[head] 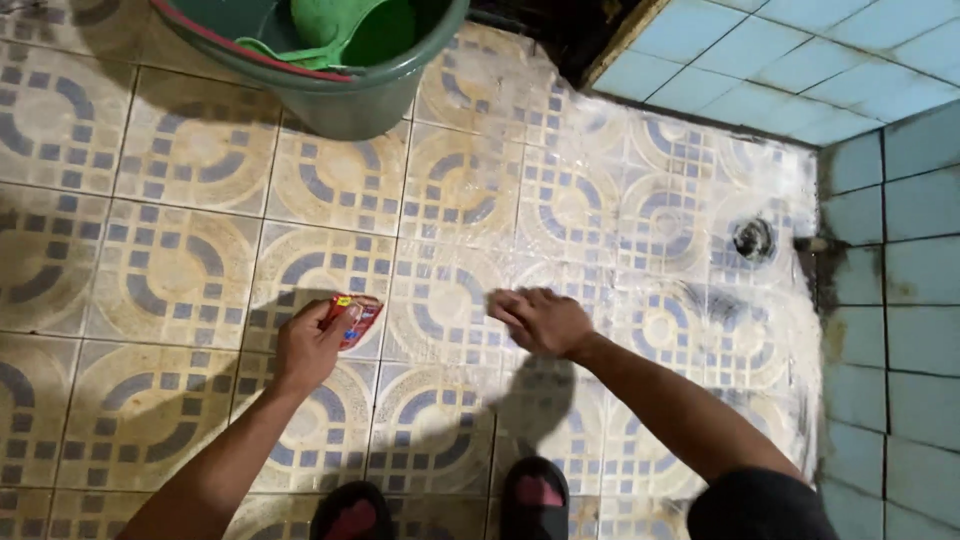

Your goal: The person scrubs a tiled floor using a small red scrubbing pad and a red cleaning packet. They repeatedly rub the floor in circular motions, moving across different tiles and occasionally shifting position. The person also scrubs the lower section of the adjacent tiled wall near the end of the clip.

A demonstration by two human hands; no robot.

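Observation:
My left hand (pixel 308 345) holds a small red sachet (pixel 352 317) above the patterned floor tiles (pixel 170 270). My right hand (pixel 538 320) hovers over the middle of the floor, fingers loosely curled and pointing left, with nothing clearly in it. White powder or foam (pixel 690 250) covers the tiles to the right of that hand. My two feet in dark sandals (pixel 445 505) stand at the bottom edge.
A green bucket (pixel 345 100) with a green dipper (pixel 340 30) inside stands at the top. A round floor drain (pixel 752 238) sits near the right wall. Light blue wall tiles (pixel 890 300) rise at the right and top right.

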